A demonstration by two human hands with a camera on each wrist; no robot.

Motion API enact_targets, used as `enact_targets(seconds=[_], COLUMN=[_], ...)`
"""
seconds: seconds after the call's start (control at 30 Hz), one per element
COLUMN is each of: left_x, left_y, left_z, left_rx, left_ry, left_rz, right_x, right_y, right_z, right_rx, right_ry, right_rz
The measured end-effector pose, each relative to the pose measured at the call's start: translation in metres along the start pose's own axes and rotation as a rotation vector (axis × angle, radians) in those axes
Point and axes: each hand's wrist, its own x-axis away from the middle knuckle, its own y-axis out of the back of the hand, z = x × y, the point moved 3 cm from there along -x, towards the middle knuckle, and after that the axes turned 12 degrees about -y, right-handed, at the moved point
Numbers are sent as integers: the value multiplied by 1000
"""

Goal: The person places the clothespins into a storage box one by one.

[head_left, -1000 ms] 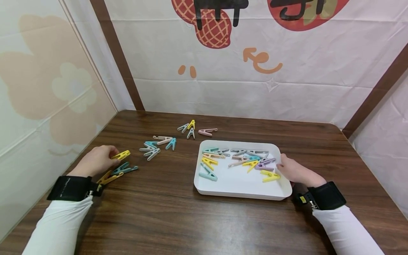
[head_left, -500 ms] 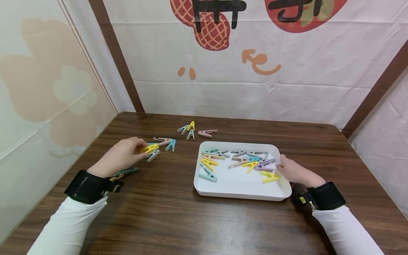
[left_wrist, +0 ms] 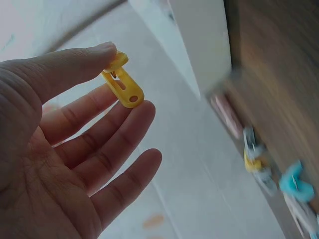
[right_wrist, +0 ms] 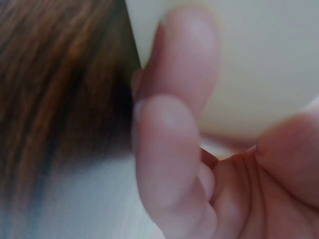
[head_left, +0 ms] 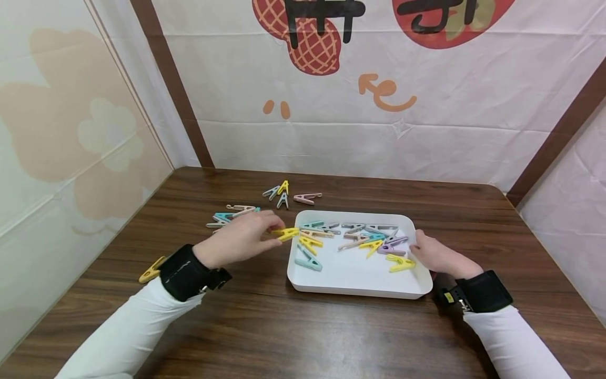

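Between thumb and fingers, my left hand (head_left: 241, 239) pinches a yellow clothespin (head_left: 288, 235), held right at the left rim of the white tray (head_left: 360, 279). In the left wrist view the thumb presses one side of this clothespin (left_wrist: 130, 94), and the other fingers spread loosely behind it. My right hand (head_left: 440, 255) grips the tray's right edge, thumb over the rim and curled fingers outside. Several clothespins lie in the tray, mostly in its far half: a teal one (head_left: 309, 261) at the left, a purple one (head_left: 392, 250) and a yellow one (head_left: 401, 262) at the right.
On the brown table (head_left: 331, 337), more clothespins lie beyond and left of the tray, among them a pink one (head_left: 306, 199) and a yellow one (head_left: 283, 187). An orange-yellow clothespin (head_left: 151, 270) lies beside the left wristband. Printed sheets hang behind and at the sides.
From the table's left side, my left hand has carried the yellow clothespin rightward to the tray's left rim. My right hand and the tray have stayed in place.
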Motion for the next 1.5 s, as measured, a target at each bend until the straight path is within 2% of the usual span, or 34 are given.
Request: enact_targets(seconds=[0.17,0.3,0.47,0.67,0.77,1.03,1.5], left_x=[-15,-23,-29,-31,-32,-33,-37], left_y=[-17,-29,-43,-55,-57,-59,-64], left_z=[-17,-25,-30,-33,-33,-31,-32], left_rx=[-23,-65,-67,-31,-30,-59,-218], left_ry=[-131,-211,-266,-264,-257,-226,-221], left_rz=[68,115,173,260,281,284,245], right_x=[-1,-1,-2,-2,-1,-1,-2], right_y=[0,0,-1,-2,-2,-1,-2], right_z=[0,0,-1,-1,0,0,-1], right_rx=[5,-1,3,4,10,10,17], right_ry=[6,4,8,1,0,2,9], right_rz=[-10,-8,-14,-12,-16,-21,-30])
